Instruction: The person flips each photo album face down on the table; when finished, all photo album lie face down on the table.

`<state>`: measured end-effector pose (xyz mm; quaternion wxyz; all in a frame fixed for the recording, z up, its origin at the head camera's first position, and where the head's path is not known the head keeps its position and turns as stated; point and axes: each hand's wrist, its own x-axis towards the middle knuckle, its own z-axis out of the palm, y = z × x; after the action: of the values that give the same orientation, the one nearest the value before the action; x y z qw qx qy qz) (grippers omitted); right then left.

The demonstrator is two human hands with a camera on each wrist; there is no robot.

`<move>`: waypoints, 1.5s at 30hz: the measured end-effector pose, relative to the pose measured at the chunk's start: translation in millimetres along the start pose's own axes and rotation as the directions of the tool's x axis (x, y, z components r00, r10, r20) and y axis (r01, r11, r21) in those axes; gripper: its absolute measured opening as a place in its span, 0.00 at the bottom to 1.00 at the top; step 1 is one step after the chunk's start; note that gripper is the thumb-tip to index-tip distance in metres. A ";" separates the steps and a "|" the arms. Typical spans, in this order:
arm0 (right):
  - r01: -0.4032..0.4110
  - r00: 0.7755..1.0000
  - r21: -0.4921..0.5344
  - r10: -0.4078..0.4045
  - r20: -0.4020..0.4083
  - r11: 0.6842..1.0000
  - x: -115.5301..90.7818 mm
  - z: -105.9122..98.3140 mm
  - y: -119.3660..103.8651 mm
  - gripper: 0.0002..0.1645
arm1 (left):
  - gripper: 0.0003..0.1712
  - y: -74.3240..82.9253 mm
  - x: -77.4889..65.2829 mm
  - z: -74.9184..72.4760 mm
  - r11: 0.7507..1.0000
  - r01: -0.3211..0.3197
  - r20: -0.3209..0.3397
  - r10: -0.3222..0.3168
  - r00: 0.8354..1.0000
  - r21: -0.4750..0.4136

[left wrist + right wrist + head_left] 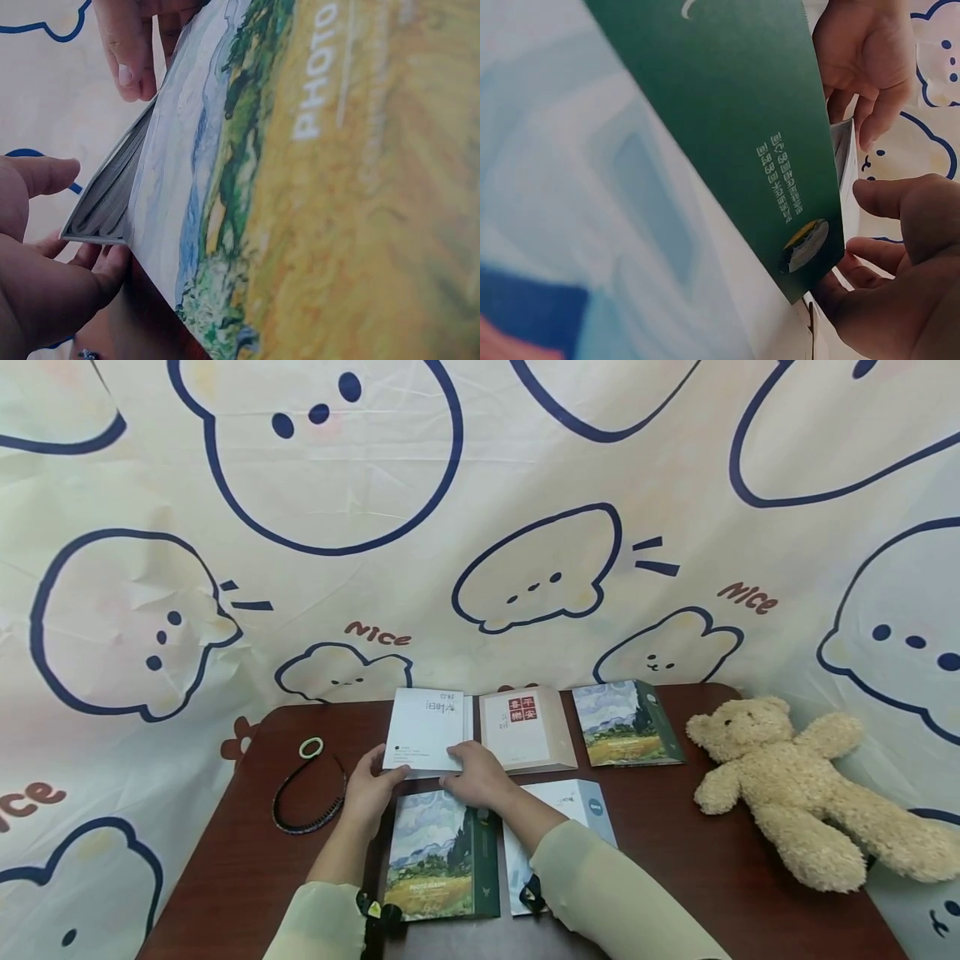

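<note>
Both hands hold the near corners of a white album [423,727] with dark handwritten-style lettering, at the back left of the table. The left hand [370,789] is at its left corner, thumb over the cover and fingers under the edge in the left wrist view. At the near right corner, the right hand [480,774] lays its thumb over the cover, its fingers at the lower edge in the right wrist view. The album's page edges [112,184] show between the hands. Just in front lies a landscape-painting photo album [431,856] with a green spine [727,112].
A cream album with a red stamp [525,731] and another landscape album [626,722] line the back. Under the right forearm lies a pale blue album [558,802]. A teddy bear [795,785] lies right; a dark braided band [307,827] with a green ring [311,747] lies left.
</note>
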<state>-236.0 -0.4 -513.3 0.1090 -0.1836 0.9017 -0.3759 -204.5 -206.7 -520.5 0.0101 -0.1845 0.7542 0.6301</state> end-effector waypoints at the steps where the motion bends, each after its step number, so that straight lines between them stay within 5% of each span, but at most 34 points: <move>1: -0.001 1.000 -0.002 0.001 0.002 1.000 0.3 0.1 -0.1 0.34 | 0.44 0.1 -0.2 0.0 1.000 0.001 0.003 -0.001 1.000 0.000; 13: 0.011 1.000 -0.018 -0.011 0.015 1.000 1.6 0.4 1.1 0.34 | 0.45 0.9 -1.6 -1.7 1.000 0.002 0.019 -0.002 1.000 0.008; 31: 0.051 0.998 -0.023 -0.051 0.031 0.998 1.6 3.2 -3.9 0.33 | 0.45 2.8 -3.7 -7.3 1.000 0.011 -0.076 -0.012 0.997 -0.006; 45: 0.045 0.998 0.031 -0.046 0.039 0.999 2.4 4.8 -6.6 0.34 | 0.37 15.4 -12.2 -5.3 0.998 -0.048 -0.146 0.055 0.988 0.051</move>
<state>-235.0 -8.7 -512.1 0.1212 -0.2098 0.8891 -0.3882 -196.5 -206.4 -501.8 -0.0574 -0.2109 0.7721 0.5967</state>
